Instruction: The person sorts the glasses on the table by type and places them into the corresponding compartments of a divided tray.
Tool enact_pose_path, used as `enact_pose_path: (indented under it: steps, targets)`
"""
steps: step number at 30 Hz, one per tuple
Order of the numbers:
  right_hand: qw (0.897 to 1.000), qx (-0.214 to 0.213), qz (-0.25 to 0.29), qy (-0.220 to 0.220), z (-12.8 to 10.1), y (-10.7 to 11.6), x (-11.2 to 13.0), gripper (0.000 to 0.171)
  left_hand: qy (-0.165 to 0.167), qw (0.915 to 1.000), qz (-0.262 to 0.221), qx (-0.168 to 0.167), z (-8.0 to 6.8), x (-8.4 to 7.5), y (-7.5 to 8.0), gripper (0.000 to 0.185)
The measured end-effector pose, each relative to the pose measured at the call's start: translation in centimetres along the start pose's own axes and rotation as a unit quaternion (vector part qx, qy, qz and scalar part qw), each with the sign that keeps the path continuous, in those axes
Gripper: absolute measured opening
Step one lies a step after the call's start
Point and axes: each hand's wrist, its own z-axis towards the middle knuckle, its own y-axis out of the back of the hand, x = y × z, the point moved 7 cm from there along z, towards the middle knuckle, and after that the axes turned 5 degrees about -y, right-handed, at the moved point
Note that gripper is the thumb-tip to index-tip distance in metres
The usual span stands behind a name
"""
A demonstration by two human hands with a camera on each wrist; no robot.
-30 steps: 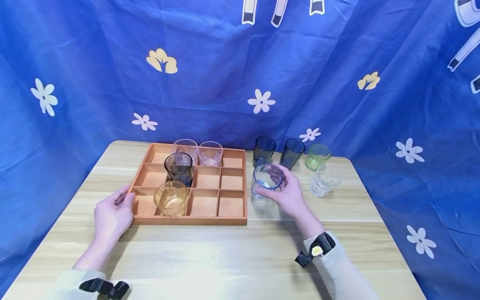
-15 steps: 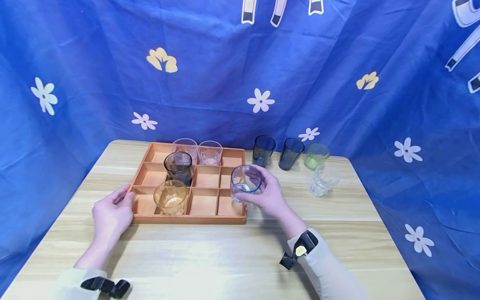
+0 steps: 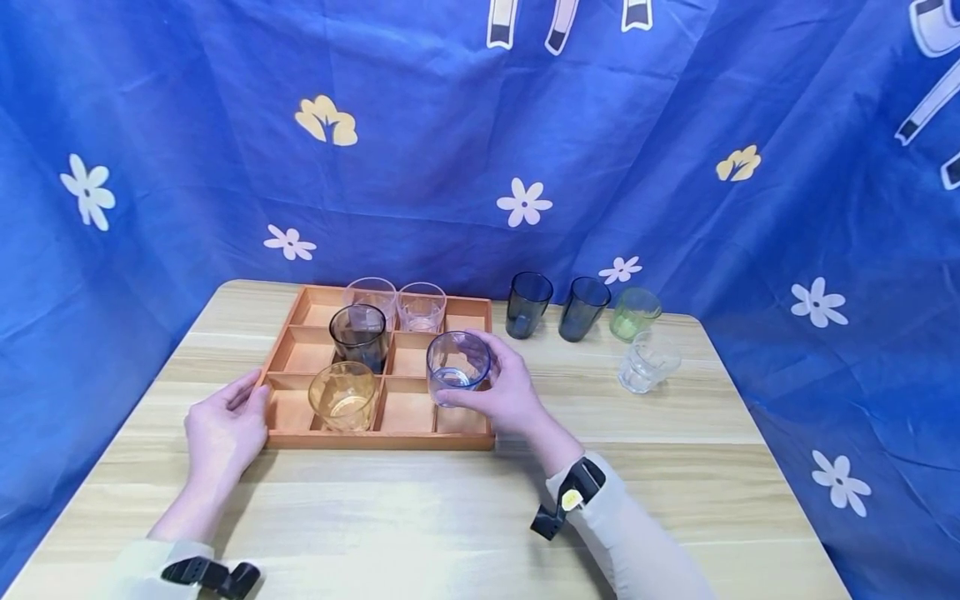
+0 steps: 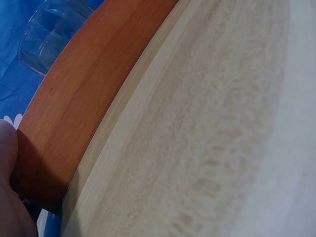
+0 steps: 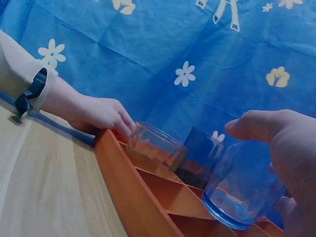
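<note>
While the right hand (image 3: 504, 392) is gripping a blue-tinted glass (image 3: 457, 367) with fingers and thumb curled round its side, the glass is hanging above the right-hand part of the wooden tray (image 3: 378, 439), over the near right compartments, clear of the dividers as the right wrist view is showing it. Its long axis is standing upright, or only very slightly tilted, with the open mouth pointing up and the thick base pointing down at the tray. The left hand (image 3: 222, 427) is resting against the tray's left near corner, fingers relaxed and lying along the outer wall, thumb side touching the wood; nothing is being pinched by it. Inside the tray, an amber glass (image 3: 342, 396) is sitting in the near row, second compartment from the left, a dark smoky glass (image 3: 359, 335) is sitting in the middle row just behind it, and two clear glasses (image 3: 396, 302) are sitting side by side in the far row. On the tabletop (image 3: 450, 517) to the right of the tray, two dark tumblers (image 3: 556, 306) are standing upright near each other, a green glass (image 3: 634, 312) is standing just beyond them, and a clear ribbed glass (image 3: 648, 362) is standing nearer the table's right edge. Behind everything, a blue cloth with flowers (image 3: 525, 202) is hanging.
</note>
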Motion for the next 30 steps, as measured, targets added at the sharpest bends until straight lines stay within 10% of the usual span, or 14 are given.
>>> enact_pose_path:
  steps: [30]
  targets:
    - [0.998, 0.055, -0.018, -0.015, 1.0, -6.0, -3.1, 0.087, -0.009, 0.9999, -0.013, -0.006, 0.0, 0.2, -0.1, 0.036]
